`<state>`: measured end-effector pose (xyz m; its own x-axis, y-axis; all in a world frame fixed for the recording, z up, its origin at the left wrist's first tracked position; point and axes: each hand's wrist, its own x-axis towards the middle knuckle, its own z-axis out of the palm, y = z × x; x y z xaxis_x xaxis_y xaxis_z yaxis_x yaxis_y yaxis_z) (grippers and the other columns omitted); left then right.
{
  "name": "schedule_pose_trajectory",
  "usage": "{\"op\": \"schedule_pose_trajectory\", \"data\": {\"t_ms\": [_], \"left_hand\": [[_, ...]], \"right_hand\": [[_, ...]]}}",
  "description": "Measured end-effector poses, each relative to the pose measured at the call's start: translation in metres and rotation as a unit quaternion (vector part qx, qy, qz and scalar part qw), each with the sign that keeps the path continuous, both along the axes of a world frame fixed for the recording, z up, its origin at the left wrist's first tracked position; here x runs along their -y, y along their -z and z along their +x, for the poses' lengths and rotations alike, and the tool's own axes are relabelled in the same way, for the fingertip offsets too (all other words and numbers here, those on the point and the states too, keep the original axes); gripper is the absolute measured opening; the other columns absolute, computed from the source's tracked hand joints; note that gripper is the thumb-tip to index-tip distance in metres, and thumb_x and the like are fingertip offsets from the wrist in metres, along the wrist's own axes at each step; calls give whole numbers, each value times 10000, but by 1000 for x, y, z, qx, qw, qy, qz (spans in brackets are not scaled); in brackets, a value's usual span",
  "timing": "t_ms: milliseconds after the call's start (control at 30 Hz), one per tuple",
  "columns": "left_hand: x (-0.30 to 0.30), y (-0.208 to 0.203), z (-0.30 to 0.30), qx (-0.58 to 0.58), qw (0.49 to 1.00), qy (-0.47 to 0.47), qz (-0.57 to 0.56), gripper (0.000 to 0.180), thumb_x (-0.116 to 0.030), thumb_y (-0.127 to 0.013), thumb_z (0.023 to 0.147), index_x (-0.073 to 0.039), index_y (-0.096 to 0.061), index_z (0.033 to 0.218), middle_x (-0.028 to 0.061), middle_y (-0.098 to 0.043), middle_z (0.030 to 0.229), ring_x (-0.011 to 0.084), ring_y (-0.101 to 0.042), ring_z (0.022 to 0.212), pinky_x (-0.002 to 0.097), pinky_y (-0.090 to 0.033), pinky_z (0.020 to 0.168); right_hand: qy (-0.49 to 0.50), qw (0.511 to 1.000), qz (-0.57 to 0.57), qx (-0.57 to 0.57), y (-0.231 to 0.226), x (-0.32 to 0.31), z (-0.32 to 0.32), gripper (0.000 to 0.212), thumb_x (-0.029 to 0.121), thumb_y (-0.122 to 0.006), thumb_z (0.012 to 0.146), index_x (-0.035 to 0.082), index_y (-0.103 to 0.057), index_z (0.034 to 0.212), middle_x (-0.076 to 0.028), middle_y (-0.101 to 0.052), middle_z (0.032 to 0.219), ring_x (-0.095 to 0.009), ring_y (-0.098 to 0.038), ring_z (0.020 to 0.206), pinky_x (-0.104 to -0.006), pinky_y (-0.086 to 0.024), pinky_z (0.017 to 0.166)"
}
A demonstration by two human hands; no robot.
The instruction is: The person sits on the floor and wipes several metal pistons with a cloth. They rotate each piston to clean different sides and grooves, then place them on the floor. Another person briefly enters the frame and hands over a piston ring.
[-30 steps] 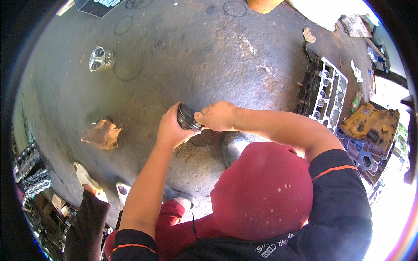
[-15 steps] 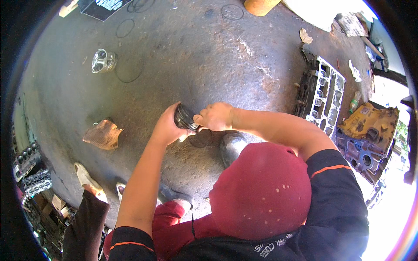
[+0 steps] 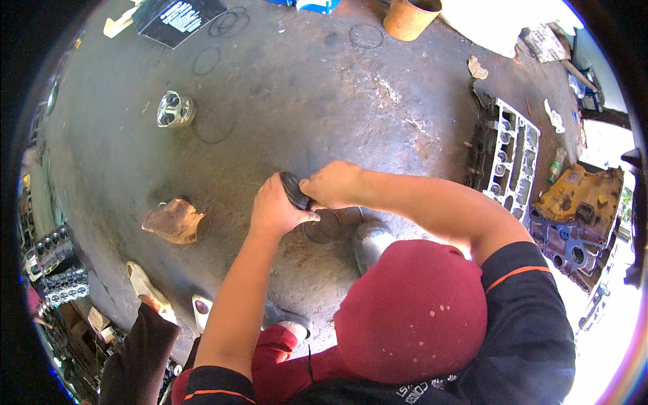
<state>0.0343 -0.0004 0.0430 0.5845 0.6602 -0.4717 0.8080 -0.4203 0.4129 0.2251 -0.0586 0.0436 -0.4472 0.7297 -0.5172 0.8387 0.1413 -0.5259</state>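
Note:
My left hand is wrapped round the side of a dark round piston in front of my knees. My right hand is closed against its other side, fingertips pressed on the edge. Whether those fingers also hold a ring is hidden. A shiny, clean piston lies on the floor at the far left, beside a thin dark ring. Nearer to my left arm is a crumpled brown piece of leather or cloth.
At the right lie a cylinder head and a stained yellow part. A rusty can, thin rings and a black box are at the back. Another person's dark-trousered leg stands lower left; engine parts line the left.
The view has shifted, so the floor things sit slightly lower and further right. In my hands the piston has turned a little, and my right hand stays at its edge.

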Motion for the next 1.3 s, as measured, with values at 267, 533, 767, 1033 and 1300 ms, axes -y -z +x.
{"op": "schedule_pose_trajectory", "data": {"t_ms": [267,533,767,1033,1300], "left_hand": [[-17,9,1,8,997,-42,-60,1129,-310,-1036,465,18,-515,1411,243,-631,1366,403,-618,1270,467,-504,1083],[-23,14,-2,3,993,-73,-91,1125,-310,-1026,488,4,-508,1436,223,-641,1366,370,-629,1273,442,-512,1077],[-16,4,2,0,997,-57,-59,1129,-324,-1028,484,1,-511,1434,232,-628,1384,389,-615,1287,461,-482,1113],[-9,14,-9,71,997,16,-17,1107,-312,-1019,503,29,-506,1423,252,-631,1345,438,-596,1253,496,-485,1080],[33,24,-26,82,984,95,124,1171,-377,-997,543,-25,-431,1506,211,-576,1398,446,-543,1293,552,-440,1112]], "right_hand": [[-21,998,64,-4,0,-2,0,348,309,-650,981,19,-588,1162,-178,-740,997,-376,-746,984,-487,-616,787],[-15,999,43,-8,18,5,0,269,242,-501,1041,51,-584,1212,-166,-738,1092,-376,-733,1046,-501,-610,837],[55,996,65,24,4,25,-9,256,235,-518,1024,59,-611,1186,-185,-738,1065,-385,-743,1002,-509,-609,828],[172,979,41,102,-7,33,83,343,394,-514,1077,77,-583,1187,-184,-730,1016,-396,-726,970,-518,-594,804],[276,961,35,-4,27,48,90,289,345,-546,1057,69,-515,1136,-269,-691,952,-477,-689,937,-580,-535,786]]}}
